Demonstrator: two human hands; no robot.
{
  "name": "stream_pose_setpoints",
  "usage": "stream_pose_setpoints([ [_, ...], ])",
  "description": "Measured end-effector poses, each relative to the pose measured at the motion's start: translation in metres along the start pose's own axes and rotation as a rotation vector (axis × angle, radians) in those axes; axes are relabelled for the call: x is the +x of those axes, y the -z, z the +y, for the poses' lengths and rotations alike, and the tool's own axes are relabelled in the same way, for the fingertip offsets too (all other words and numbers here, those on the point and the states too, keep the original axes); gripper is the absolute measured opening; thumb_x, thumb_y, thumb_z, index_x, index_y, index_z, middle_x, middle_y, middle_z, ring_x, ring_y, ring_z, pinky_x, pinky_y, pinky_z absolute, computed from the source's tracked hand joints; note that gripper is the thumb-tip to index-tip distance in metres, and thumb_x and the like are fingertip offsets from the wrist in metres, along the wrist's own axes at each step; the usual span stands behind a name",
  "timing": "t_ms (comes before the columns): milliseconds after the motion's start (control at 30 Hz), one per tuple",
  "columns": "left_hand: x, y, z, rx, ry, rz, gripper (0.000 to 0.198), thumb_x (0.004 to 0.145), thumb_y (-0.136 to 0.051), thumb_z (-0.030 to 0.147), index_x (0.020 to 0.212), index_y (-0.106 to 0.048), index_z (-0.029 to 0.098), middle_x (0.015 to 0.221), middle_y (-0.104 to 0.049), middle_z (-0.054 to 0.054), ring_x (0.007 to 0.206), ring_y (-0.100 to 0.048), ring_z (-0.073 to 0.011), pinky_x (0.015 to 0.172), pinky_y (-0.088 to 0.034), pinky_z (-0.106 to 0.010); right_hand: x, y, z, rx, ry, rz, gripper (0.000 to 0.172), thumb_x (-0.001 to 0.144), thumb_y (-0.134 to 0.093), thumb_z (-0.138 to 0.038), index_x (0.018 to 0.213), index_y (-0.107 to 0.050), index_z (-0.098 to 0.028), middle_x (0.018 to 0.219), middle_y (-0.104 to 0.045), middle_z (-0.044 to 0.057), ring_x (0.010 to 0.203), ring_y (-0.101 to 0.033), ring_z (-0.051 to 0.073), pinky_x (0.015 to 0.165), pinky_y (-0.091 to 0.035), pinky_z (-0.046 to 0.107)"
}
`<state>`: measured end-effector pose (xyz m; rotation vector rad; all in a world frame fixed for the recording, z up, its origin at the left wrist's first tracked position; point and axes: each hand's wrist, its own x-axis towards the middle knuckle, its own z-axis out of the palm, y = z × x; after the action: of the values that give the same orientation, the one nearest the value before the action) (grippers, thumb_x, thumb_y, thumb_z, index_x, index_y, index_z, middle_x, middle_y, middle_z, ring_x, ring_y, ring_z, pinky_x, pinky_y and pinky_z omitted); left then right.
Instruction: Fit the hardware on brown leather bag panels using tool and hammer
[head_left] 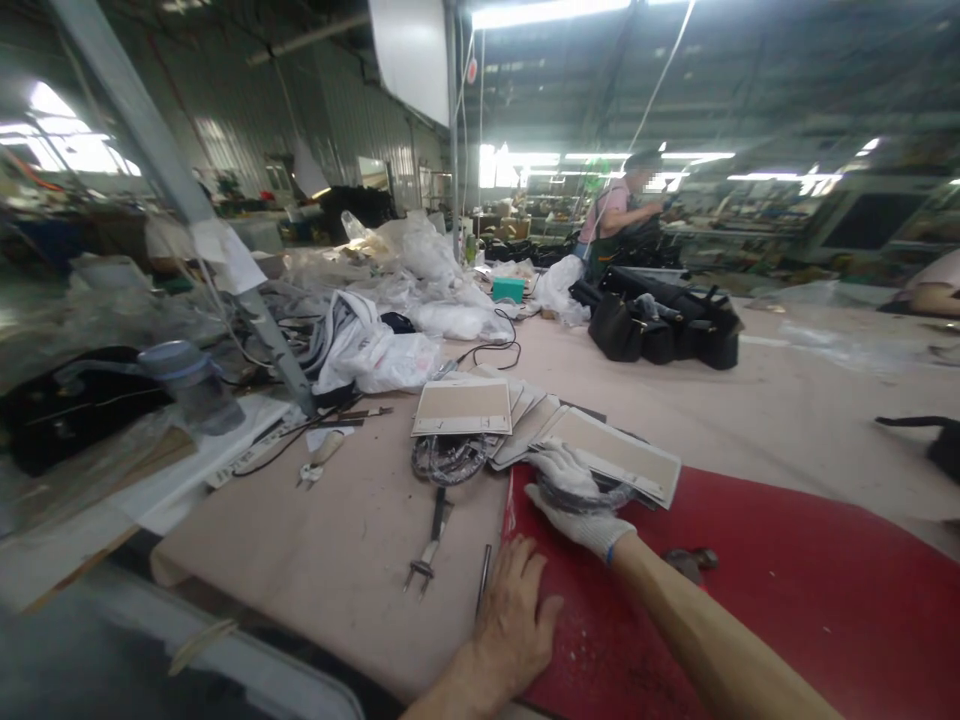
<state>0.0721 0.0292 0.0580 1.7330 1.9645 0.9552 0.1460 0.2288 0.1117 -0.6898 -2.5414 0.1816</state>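
Note:
My left hand (516,612) is bare and lies flat, fingers spread, on the near left edge of a red mat (787,590). My right hand (571,497) wears a white glove and is closed on the near end of a stack of beige flat panels (615,455), with a dark cord under the fingers. More beige panels (463,407) fan out to the left. A coil of dark cord (448,458) lies beneath them.
A metal forked tool (431,545) and a thin rod (484,578) lie on the pink table (337,530). Small snips (309,473), plastic bags (390,350), a water bottle (187,380) and black handbags (660,325) lie farther off. A person in pink (619,215) works at the back.

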Motion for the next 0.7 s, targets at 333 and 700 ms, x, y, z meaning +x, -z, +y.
stream_pose_setpoints([
  [333, 0.049, 0.027, -0.003, 0.09, -0.031, 0.28, 0.049, 0.095, -0.05, 0.025, 0.142, -0.051, 0.011, 0.154, -0.048, -0.02, 0.147, -0.043, -0.0327, 0.123, -0.039, -0.053, -0.036, 0.07, -0.008, 0.29, 0.043, -0.014, 0.016, 0.085, -0.071, -0.039, 0.086, -0.065, -0.023, 0.096, -0.069, 0.006, 0.093, -0.064, 0.024, 0.09, -0.054, 0.041],
  [700, 0.051, 0.004, 0.001, 0.275, -0.061, 0.013, 0.047, 0.093, -0.056, 0.021, 0.138, -0.054, 0.009, 0.154, -0.047, -0.022, 0.148, -0.041, -0.0366, 0.124, -0.036, -0.055, -0.076, 0.071, -0.036, 0.256, -0.024, -0.034, 0.011, 0.075, -0.055, -0.014, 0.078, -0.06, -0.024, 0.083, -0.066, 0.006, 0.077, -0.06, 0.023, 0.08, -0.054, 0.039],
])
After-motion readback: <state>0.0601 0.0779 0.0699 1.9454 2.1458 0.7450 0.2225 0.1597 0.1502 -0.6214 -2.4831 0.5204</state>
